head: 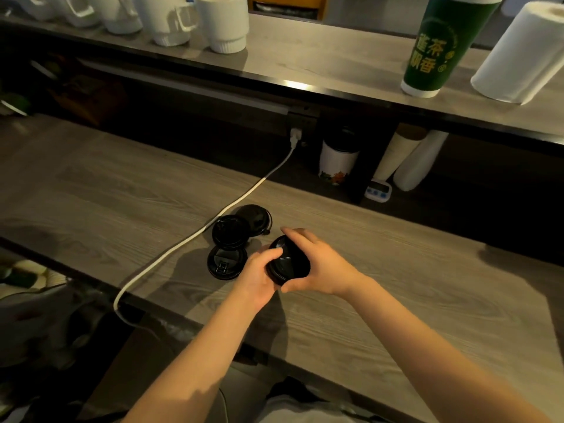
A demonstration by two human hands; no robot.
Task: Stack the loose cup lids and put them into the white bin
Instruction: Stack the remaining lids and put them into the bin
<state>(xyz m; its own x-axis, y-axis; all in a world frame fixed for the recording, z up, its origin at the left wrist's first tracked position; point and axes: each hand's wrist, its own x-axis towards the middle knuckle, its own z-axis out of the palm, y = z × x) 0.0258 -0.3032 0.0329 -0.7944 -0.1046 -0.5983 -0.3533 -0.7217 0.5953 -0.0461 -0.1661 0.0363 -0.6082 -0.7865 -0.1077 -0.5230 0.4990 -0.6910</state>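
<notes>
I see my two bare hands meeting just above the wooden bench (91, 190), a little below the middle of the view. Between them is a round black lid (288, 260), held clear of the bench top. It may be several lids nested together; I cannot tell.

My left hand (258, 276) pinches its rim at 9 o'clock, thumb on the upper face. My right hand (323, 267) wraps it from 3 o'clock, fingers curled behind, forefinger reaching over the top edge, thumb under the bottom edge.

The lid is tilted, its broad face turned up and towards me. The high edge is at 11 o'clock and the low edge at 5 o'clock. Being round, it has no long axis; a faint straight seam crosses the face from about 8 to 2 o'clock.

Three loose lids (231, 231) lie flat on the bench at 10 o'clock from the held one, close together, the two farther ones overlapping. The nearest has its sip tab at its own 6 o'clock edge.

A white cable (195, 236) runs past them, from a plug at 12 o'clock to the bench's near edge at 8 o'clock.

On a raised shelf (335, 59) at 12 o'clock stand white mugs (222, 25), a tall green cup (439, 47) and a paper towel roll (525, 53).
</notes>
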